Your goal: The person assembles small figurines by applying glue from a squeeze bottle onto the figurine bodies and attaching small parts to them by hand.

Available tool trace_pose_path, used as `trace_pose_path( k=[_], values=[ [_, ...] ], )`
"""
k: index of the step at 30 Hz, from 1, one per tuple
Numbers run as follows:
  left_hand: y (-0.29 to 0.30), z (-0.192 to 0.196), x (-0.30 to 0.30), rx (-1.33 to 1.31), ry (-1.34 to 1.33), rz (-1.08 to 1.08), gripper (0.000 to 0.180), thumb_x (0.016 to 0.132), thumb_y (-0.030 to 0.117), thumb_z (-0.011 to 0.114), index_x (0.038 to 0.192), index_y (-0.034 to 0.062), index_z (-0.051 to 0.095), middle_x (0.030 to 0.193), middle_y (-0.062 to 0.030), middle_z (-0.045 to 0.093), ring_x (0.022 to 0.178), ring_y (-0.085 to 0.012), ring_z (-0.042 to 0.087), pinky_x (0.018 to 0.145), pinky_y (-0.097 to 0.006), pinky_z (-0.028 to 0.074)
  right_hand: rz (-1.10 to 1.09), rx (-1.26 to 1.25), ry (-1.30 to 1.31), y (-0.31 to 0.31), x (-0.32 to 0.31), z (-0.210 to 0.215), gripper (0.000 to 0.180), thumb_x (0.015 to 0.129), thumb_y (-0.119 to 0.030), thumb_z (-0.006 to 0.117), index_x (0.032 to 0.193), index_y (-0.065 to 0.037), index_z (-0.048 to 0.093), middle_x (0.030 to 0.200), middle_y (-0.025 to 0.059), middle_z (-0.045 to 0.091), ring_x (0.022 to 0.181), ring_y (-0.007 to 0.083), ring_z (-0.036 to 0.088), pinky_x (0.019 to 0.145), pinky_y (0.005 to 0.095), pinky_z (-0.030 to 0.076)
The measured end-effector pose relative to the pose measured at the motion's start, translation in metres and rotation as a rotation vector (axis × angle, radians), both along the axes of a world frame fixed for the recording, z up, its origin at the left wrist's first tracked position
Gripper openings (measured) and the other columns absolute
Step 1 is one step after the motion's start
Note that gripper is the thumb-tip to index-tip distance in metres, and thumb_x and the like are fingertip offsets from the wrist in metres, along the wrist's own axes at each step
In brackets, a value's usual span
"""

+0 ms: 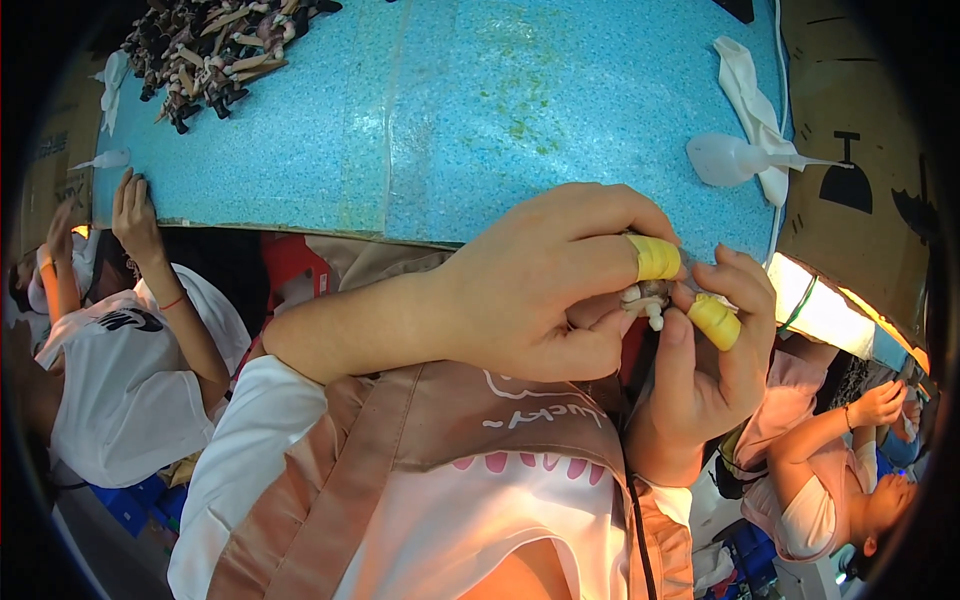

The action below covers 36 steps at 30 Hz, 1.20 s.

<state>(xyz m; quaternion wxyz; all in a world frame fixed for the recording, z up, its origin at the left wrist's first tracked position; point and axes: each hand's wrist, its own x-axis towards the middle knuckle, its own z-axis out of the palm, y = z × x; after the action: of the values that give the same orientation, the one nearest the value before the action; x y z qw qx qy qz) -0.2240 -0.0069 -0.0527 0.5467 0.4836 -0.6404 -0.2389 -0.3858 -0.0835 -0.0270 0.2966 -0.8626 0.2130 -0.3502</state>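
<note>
Between my two hands, just in front of my apron at the table's near edge, is a small figurine with white and brownish parts. My left hand is closed, pinching it between thumb and fingers, with yellow tape wrapped round a finger. From the other side my right hand grips the same piece with thumb and fingertips, also with yellow tape on one finger. Fingers cover much of the figurine, so its full shape is hidden.
A heap of small figurines lies at the far left of the blue table. On the right are a translucent squeeze bottle with a thin nozzle and a white cloth. Cardboard borders the table. People sit on both sides.
</note>
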Motion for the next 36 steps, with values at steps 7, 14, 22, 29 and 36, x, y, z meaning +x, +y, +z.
trace_pose_path(
  k=[7, 14, 22, 29, 36],
  values=[
    [0.000, -0.005, -0.004, -0.005, -0.128, 0.071, 0.038, 0.058, 0.005, 0.059, 0.096, -0.0002, 0.058, 0.103, -0.0151, 0.058, 0.080, -0.0298, 0.060, 0.066, -0.035, 0.049, -0.028, -0.056, 0.085, 0.000, -0.002, -0.001, 0.022, 0.060, 0.000, 0.073, 0.080, -0.002, 0.064, 0.094, 0.0109, 0.060, 0.096, 0.0334, 0.052, 0.083, 0.0395, 0.043],
    [-0.002, -0.011, -0.006, -0.072, -0.189, 0.112, 0.037, 0.058, 0.004, 0.060, 0.095, 0.0001, 0.058, 0.103, -0.0142, 0.058, 0.081, -0.0293, 0.060, 0.066, -0.036, 0.049, -0.051, -0.055, 0.167, -0.002, 0.001, 0.004, 0.019, 0.061, -0.001, 0.072, 0.076, -0.001, 0.061, 0.096, 0.0106, 0.060, 0.099, 0.0334, 0.052, 0.084, 0.0394, 0.042],
    [0.000, 0.009, -0.006, 0.275, 0.060, 0.032, 0.033, 0.078, 0.009, 0.061, 0.108, -0.0020, 0.056, 0.097, -0.0153, 0.060, 0.075, -0.0221, 0.061, 0.061, -0.028, 0.049, -0.053, 0.212, -0.271, 0.001, -0.001, -0.017, 0.015, 0.069, 0.000, 0.066, 0.083, 0.000, 0.060, 0.092, 0.0138, 0.058, 0.090, 0.0325, 0.055, 0.081, 0.0402, 0.044],
    [0.011, 0.018, -0.004, 0.538, 0.307, -0.104, 0.049, 0.083, 0.012, 0.059, 0.127, 0.0006, 0.040, 0.093, -0.0136, 0.061, 0.072, -0.0182, 0.060, 0.063, -0.028, 0.048, -0.004, 0.608, -0.275, 0.004, -0.004, -0.022, 0.018, 0.077, 0.002, 0.062, 0.095, 0.004, 0.060, 0.095, 0.0126, 0.055, 0.088, 0.0216, 0.053, 0.077, 0.0303, 0.042],
    [0.008, 0.013, -0.007, 0.419, 0.229, -0.192, 0.058, 0.082, 0.011, 0.060, 0.132, 0.0014, 0.031, 0.097, -0.0132, 0.059, 0.083, -0.0162, 0.059, 0.071, -0.028, 0.048, -0.007, 0.719, -0.294, 0.006, -0.008, -0.024, 0.020, 0.078, 0.000, 0.062, 0.097, 0.005, 0.060, 0.101, 0.0140, 0.054, 0.095, 0.0221, 0.051, 0.084, 0.0320, 0.040]
  ],
)
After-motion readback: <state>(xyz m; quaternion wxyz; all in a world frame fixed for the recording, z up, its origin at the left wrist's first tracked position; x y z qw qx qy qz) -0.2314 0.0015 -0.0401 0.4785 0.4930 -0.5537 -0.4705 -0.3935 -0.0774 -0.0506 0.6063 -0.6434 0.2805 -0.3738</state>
